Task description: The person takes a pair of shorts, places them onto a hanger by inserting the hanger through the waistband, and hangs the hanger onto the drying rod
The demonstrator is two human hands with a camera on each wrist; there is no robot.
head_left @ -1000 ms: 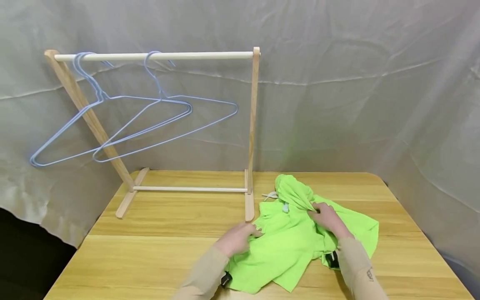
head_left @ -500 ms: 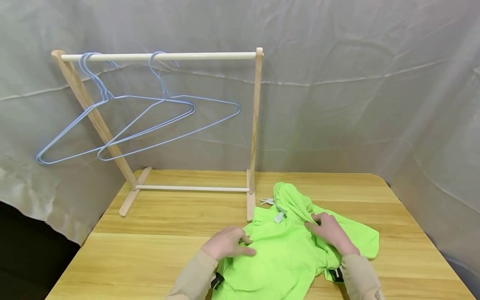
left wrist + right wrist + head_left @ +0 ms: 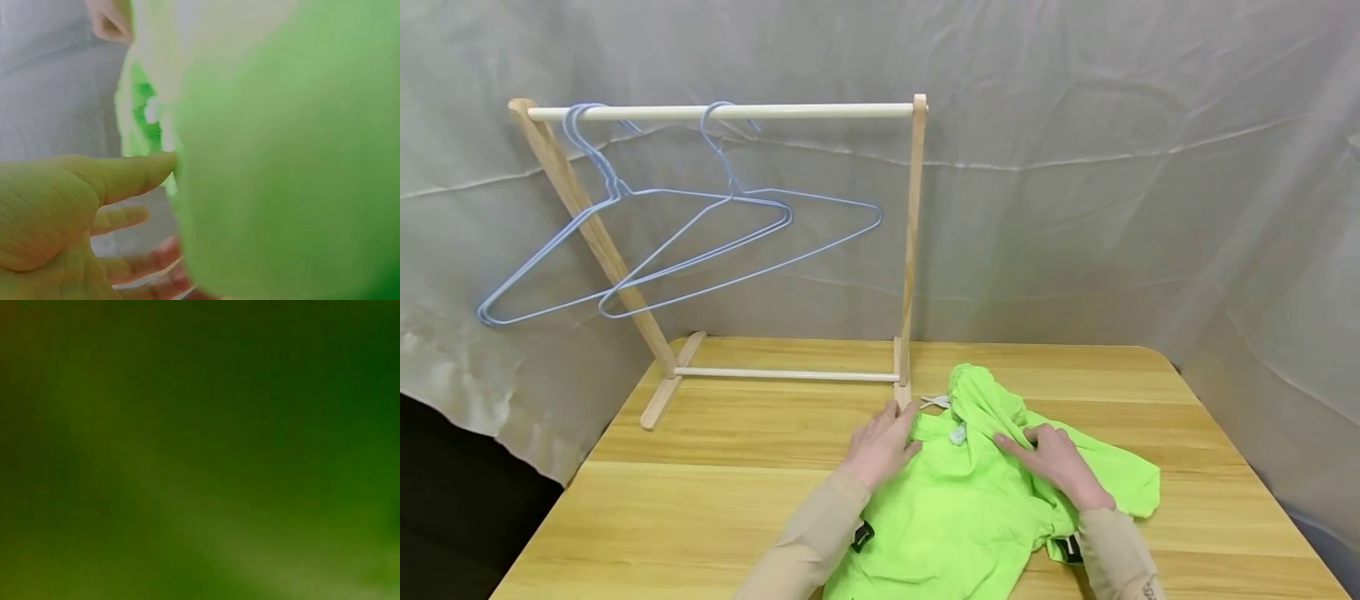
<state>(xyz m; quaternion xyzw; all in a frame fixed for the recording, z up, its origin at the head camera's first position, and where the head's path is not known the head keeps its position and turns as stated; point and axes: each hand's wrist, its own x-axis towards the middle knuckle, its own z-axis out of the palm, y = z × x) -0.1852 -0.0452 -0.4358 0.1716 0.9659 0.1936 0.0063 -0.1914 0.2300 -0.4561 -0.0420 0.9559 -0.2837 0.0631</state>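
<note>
Bright green shorts (image 3: 955, 508) lie bunched at the front right of the table, with a gathered waistband, a white drawstring (image 3: 935, 402) and a pale label (image 3: 958, 434) near the top. My left hand (image 3: 880, 444) is at the left end of the waistband, fingertips close to the rack's right foot. In the left wrist view its thumb (image 3: 140, 174) reaches the cloth's edge, the other fingers spread straight below. My right hand (image 3: 1060, 462) holds a fold right of the label, thumb stretched leftward over the cloth. Blurred dark green fills the right wrist view, hiding that hand.
A wooden clothes rack (image 3: 913, 250) stands at the back left of the table. Several blue wire hangers (image 3: 730, 200) hang from its white rail (image 3: 820, 111). Grey fabric (image 3: 1075, 208) encloses the back and sides of the table (image 3: 715, 517).
My left hand drew back with the cloth's left side, then moved up and forward to the waistband. The shorts shifted toward me. The right hand stays at the fold, its thumb now farther left.
</note>
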